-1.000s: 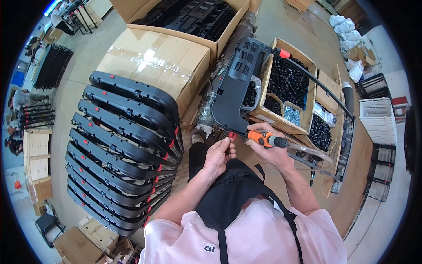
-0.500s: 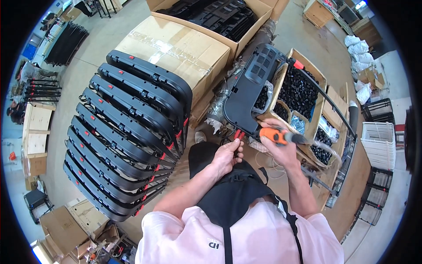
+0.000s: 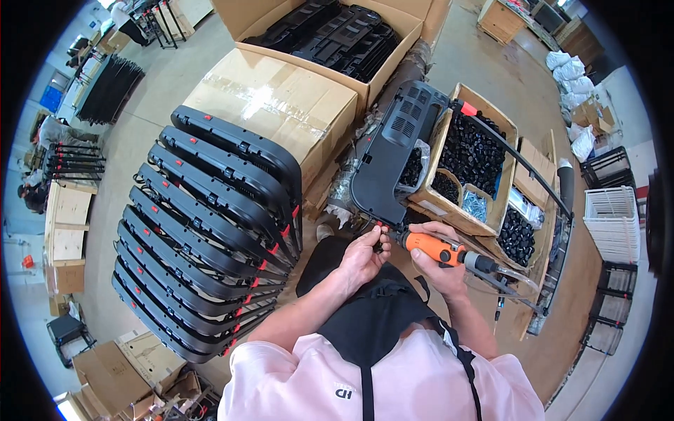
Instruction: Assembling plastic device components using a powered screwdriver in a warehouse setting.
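A black plastic treadmill-like frame (image 3: pixel 375 181) lies on the bench ahead of me, with a vented grey-black cover (image 3: pixel 409 116) at its far end. At its near end shows a small red piece (image 3: pixel 379 225). My left hand (image 3: pixel 364 254) is closed, thumb and fingers pinched around that red piece, which they partly hide. My right hand (image 3: pixel 441 266) grips an orange power screwdriver (image 3: pixel 430 250), held sideways. Its dark tip points left, close beside my left fingertips; whether it touches a screw is hidden. A clear hose (image 3: pixel 523 277) trails from its rear.
On my left stands a row of several similar black frames (image 3: pixel 210 189) with red parts. Wooden bins (image 3: pixel 455 102) of black knobs and a bag of screws (image 3: pixel 474 205) sit at right. Cardboard boxes (image 3: pixel 274 91) stand ahead. Co-workers (image 3: pixel 60 132) are far left.
The screwdriver has swung level, and its tip has come in beside my left fingers. My left hand stays at the red piece. The whole view has shifted slightly.
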{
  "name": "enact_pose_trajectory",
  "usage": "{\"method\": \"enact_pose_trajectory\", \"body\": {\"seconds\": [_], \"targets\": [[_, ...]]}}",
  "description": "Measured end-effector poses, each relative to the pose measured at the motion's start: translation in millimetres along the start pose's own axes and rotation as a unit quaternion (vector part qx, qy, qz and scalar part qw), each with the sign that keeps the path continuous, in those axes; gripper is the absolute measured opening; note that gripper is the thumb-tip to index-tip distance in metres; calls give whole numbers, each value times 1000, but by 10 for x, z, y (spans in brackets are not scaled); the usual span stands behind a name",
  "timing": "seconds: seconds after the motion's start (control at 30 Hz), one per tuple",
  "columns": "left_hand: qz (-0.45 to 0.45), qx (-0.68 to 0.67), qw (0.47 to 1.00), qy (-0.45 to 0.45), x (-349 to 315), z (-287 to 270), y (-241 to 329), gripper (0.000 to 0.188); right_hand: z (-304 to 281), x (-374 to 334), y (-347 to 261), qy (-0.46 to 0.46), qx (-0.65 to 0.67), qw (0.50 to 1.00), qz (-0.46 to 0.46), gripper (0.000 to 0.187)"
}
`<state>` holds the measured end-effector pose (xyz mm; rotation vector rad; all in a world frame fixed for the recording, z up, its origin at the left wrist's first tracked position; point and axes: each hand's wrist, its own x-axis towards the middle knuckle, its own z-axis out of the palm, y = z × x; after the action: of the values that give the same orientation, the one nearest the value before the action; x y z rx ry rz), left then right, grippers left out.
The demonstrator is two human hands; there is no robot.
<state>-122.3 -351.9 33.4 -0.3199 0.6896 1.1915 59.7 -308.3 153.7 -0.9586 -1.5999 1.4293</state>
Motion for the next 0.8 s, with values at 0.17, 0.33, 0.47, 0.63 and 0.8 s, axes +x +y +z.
{"method": "enact_pose_trajectory", "body": {"seconds": [0.17, 0.33, 0.47, 0.63, 0.8], "targets": [[-34, 10, 999, -7, 28, 48, 18, 25, -26, 7, -18, -2, -28, 1000, 5, 53], [-49, -35, 998, -19, 49, 70, 89, 26, 19, 122, -51, -9, 5, 999, 33, 52], [-13, -21, 1000, -12, 36, 103, 83, 31, 89, 266, -27, -18, 2, 999, 31, 53], [-18, 41, 999, 2, 12, 100, 100, 36, 220, 559, -28, -31, -48, 998, 22, 50], [-41, 116, 992, 12, -11, 45, 150, 30, 351, 711, 1, -58, -101, 993, 22, 48]]}}
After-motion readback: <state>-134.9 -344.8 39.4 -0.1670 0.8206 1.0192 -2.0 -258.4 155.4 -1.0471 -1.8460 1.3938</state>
